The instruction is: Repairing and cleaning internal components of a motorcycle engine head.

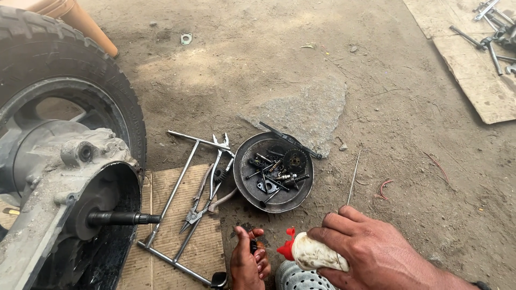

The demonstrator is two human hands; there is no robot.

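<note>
A grimy white squeeze bottle [318, 255] with a red nozzle lies tilted in the right hand [376, 252], bottom centre; its label is unreadable.

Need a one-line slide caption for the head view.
Right hand tips a red-capped squeeze bottle toward a small dark part in the left hand, beside a round pan of bolts.

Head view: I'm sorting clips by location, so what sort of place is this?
Most likely an open-air roadside repair spot for scooters or motorcycles. A rear wheel with its engine case opened stands on bare dirt ground, T-handle wrenches lie on cardboard, and a metal dish holds bolts and a small gear.
</note>
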